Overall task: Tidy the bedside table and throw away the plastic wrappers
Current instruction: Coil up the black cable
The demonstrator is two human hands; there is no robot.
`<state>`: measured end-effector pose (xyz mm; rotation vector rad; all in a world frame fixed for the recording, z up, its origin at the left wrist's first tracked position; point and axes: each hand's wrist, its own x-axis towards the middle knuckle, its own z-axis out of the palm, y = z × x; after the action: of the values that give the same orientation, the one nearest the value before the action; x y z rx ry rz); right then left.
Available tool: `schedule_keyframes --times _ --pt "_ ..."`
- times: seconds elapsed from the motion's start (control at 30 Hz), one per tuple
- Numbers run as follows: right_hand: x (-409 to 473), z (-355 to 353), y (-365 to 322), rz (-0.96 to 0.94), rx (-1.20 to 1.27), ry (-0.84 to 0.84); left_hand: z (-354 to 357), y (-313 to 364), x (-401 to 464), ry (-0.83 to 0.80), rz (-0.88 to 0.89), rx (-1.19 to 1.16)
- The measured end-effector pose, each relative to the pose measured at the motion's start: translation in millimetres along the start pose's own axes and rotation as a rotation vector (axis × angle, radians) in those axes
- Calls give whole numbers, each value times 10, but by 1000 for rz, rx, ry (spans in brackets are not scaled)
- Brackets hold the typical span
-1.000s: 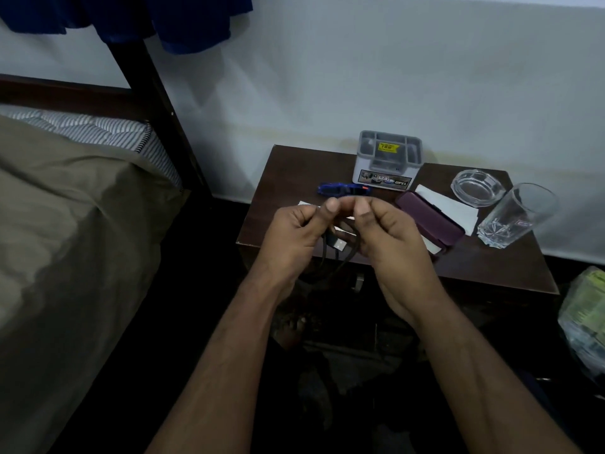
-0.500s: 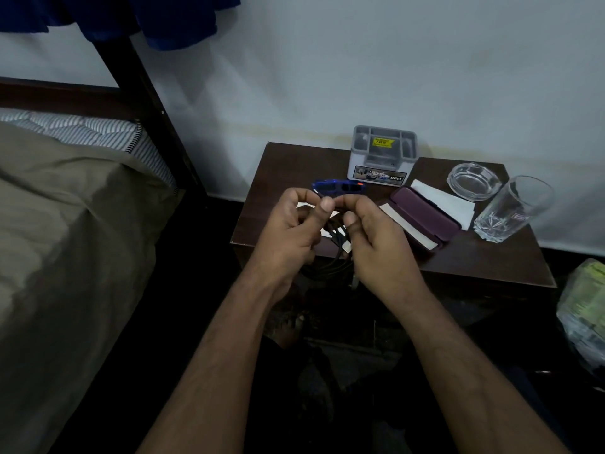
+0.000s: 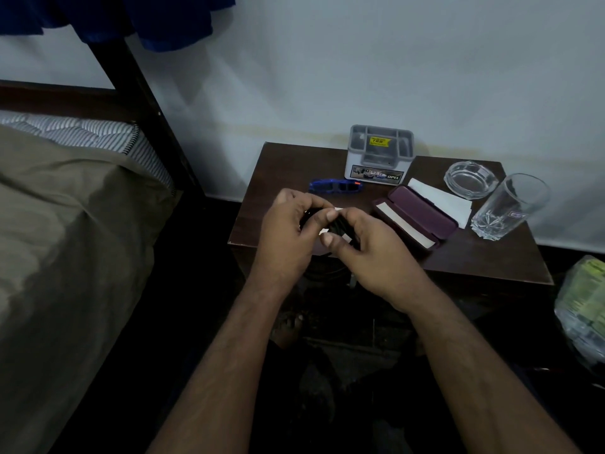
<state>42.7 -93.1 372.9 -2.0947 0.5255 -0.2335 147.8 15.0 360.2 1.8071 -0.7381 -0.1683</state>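
A bundle of black cable [image 3: 337, 226] is held between the left hand [image 3: 288, 231] and right hand [image 3: 370, 253], fingers curled round it, over the front edge of the bedside table [image 3: 294, 165]; its long axis cannot be told. The grey organiser [image 3: 379, 155] at the rear edge shows a yellow tag (other contents unclear). The hands have been lowered slightly since earlier.
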Motion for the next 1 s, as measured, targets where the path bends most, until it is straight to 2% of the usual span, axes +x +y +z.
schedule_keyframes --times 0.27,0.4,0.57,0.7,0.87,1.0 --pt "24 3 11 70 -7 33 38 35 -14 41 106 241" --pt "5 -12 47 48 30 62 -2 23 10 119 0 137" --pt "47 -1 118 3 -63 182 75 -10 13 15 -119 57" --pt "78 15 141 -8 -42 282 119 6 -12 -144 -42 87" --pt "78 49 126 -19 -32 259 146 32 -30 -24 23 268" --pt "75 24 123 -9 -76 207 99 24 -9 -66 -3 223"
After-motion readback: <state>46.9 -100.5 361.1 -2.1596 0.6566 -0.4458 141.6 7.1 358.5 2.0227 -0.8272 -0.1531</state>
